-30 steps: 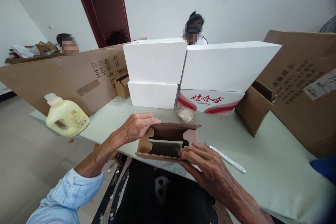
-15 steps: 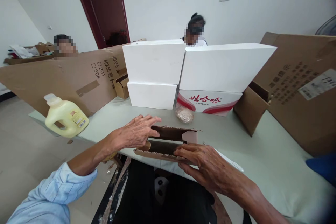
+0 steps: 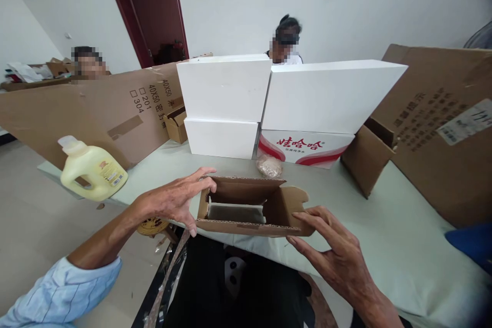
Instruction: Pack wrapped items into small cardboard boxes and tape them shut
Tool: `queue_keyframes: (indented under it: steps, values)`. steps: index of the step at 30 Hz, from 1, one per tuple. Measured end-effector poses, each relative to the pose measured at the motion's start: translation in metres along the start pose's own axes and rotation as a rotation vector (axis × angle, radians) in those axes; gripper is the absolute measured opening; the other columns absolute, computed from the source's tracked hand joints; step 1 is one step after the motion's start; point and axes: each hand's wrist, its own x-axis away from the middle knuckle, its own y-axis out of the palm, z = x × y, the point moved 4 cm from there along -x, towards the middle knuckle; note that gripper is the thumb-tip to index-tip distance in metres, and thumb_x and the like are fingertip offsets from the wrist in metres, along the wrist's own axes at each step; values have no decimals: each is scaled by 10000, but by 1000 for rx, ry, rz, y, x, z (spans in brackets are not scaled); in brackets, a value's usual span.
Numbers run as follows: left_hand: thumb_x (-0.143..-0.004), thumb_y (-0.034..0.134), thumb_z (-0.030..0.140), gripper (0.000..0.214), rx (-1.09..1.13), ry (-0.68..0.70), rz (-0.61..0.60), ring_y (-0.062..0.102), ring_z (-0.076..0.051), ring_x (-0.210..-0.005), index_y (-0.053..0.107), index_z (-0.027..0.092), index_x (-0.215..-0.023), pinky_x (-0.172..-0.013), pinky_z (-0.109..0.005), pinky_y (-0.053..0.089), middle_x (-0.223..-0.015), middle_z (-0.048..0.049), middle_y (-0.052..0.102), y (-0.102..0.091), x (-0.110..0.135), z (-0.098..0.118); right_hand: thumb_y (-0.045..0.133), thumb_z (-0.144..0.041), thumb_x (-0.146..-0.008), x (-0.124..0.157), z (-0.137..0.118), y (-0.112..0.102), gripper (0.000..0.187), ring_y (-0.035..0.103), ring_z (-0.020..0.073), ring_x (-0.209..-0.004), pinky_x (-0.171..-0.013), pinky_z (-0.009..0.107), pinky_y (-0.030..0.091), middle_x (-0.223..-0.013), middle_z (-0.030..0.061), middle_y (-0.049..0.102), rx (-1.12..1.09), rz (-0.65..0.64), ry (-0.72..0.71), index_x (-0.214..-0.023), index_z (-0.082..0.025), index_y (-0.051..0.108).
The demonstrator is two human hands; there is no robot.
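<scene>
A small brown corrugated cardboard box (image 3: 246, 225) stands open-topped at the near edge of the pale green table (image 3: 384, 225). My left hand (image 3: 172, 200) grips its left end, thumb on the near corner and fingers over the far corner. My right hand (image 3: 334, 251) holds the right end, fingertips on the near right corner under a rounded side flap (image 3: 295, 197). The inside of the box looks empty down to its floor.
Behind the box lie a small bag of brownish bits (image 3: 270, 166), stacked white boxes (image 3: 225, 97), a red-and-white printed carton (image 3: 307, 147) and large cardboard sheets (image 3: 442, 128). A yellow detergent bottle (image 3: 90, 169) stands at the left. Two people sit beyond the boxes.
The box was flattened with both hands over it; now it is spread into an open rectangle, and both hands have moved outward to its ends. The white pen-like tool is no longer visible.
</scene>
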Motion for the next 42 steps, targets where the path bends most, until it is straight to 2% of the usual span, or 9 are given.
queue_keyframes:
  steps: [8,15,17,20,22,24,28,34,42]
  values:
    - [-646,1029,381,817,222,-40,286,562,-360,-1406,426,252,-1181,-1052,-455,559,-1609,-229,420,42,28,8,713,-336,-1020,8,6,-8,206,671,279,-1038,-894,424,551,-1054,88,723,138,-75,-73,-1197,-232,716]
    - [-650,1038,356,981,197,31,381,472,-441,-1516,356,283,-1352,-1060,-539,569,-1643,-272,351,69,44,18,725,-286,-1003,19,1,-11,210,675,294,-1124,-947,429,559,-1114,83,718,152,-129,-77,-1212,-268,726]
    - [-666,1029,346,967,198,61,415,482,-433,-1508,352,279,-1354,-1064,-540,570,-1612,-265,384,71,44,20,752,-331,-989,26,8,-11,345,676,295,-1171,-963,424,575,-1285,106,677,108,-71,32,-1327,-293,691]
    - [-656,1027,287,950,210,63,453,517,-419,-1476,359,272,-1333,-1063,-530,571,-1576,-252,418,70,43,20,825,-494,-920,41,33,0,807,646,332,-1307,-1071,473,565,-1542,150,557,-49,-9,273,-1612,-308,455]
    - [-629,1038,263,970,216,38,476,548,-412,-1441,359,272,-1321,-1050,-522,573,-1568,-247,427,69,41,18,837,-631,-860,49,51,19,1013,627,359,-1357,-1117,508,550,-1584,170,543,-152,-96,403,-1676,-277,352]
    - [-598,1054,280,1002,216,13,503,573,-406,-1411,359,270,-1320,-1037,-507,577,-1561,-241,435,68,38,13,842,-720,-792,55,65,41,1042,578,397,-1421,-1168,546,517,-1577,176,566,-192,-225,487,-1627,-236,447]
    - [-527,1085,386,1074,162,-45,661,604,-375,-1357,378,257,-1325,-1036,-473,573,-1499,-200,489,65,28,-5,856,-717,-758,55,75,72,884,556,411,-1440,-1214,575,473,-1513,174,630,-277,-292,621,-1442,-199,642]
    - [-537,1050,568,1145,83,-291,1062,652,-328,-1222,416,230,-1429,-1043,-498,571,-1345,-132,578,66,11,-49,804,-674,-841,53,67,95,567,742,287,-1011,-880,389,649,-1119,108,801,-564,-238,732,-1157,-206,752]
    - [-455,966,769,1427,304,-496,1126,657,-346,-1098,362,231,-1630,-1019,-628,589,-1322,-116,553,83,4,-86,710,-332,-935,40,43,74,140,699,226,-1049,-989,324,558,-1110,48,786,-527,-309,512,-959,-218,787]
